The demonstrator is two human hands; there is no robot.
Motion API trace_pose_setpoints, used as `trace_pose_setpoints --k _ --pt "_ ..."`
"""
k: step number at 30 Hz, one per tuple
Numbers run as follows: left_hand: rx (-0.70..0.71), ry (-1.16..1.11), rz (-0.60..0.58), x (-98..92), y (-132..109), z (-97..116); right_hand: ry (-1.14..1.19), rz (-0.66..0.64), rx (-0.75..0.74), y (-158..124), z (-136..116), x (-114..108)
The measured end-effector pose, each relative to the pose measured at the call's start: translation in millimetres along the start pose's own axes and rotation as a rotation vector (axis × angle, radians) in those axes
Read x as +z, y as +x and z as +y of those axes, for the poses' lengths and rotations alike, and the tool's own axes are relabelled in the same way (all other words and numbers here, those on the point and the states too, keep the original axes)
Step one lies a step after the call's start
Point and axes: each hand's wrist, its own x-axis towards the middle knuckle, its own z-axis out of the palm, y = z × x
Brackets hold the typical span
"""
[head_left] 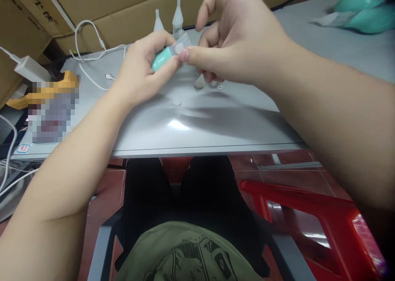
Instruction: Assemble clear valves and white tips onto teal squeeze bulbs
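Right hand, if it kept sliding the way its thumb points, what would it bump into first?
The right hand would meet the clear cap first; its thumb seems to touch it. The cap sits on the teal tube that the left hand holds.

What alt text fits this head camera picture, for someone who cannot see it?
Two hands meet over a grey table: the left hand grips a small teal piece while the right hand pinches the clear cap on its end. Two clear pointed tips stand behind, near a white cable.

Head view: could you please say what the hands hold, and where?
Left hand grips the teal piece by its body; right hand pinches the clear cap on its end.
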Motion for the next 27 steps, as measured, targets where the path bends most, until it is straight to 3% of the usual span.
trace_pose_setpoints --k 3,8,10,14,22,27 --pt "-0.037 0.008 0.006 -1.3 1.4 -5.5 -0.147 -0.042 -0.136 -2.3 1.3 -3.3" --pt "-0.088 -0.025 -0.064 -3.9 -0.6 -2.3 -0.406 -0.333 -0.376 -2.5 14.8 -5.0" --pt "-0.094 -0.019 -0.091 -4.1 -0.8 -0.5 -0.469 -0.429 -0.339 -2.7 17.1 -2.4" --pt "-0.153 -0.004 -0.182 -4.4 -0.2 -0.5 -0.465 -0.556 -0.120 -4.2 14.7 3.2" --pt "-0.165 0.002 -0.264 -8.5 -3.3 -2.7 -0.382 -0.477 -0.200 -0.1 13.0 -13.7" --pt "-0.158 0.031 -0.290 -9.0 -5.0 -2.9 -0.271 -0.491 -0.047 1.3 5.9 -22.4"
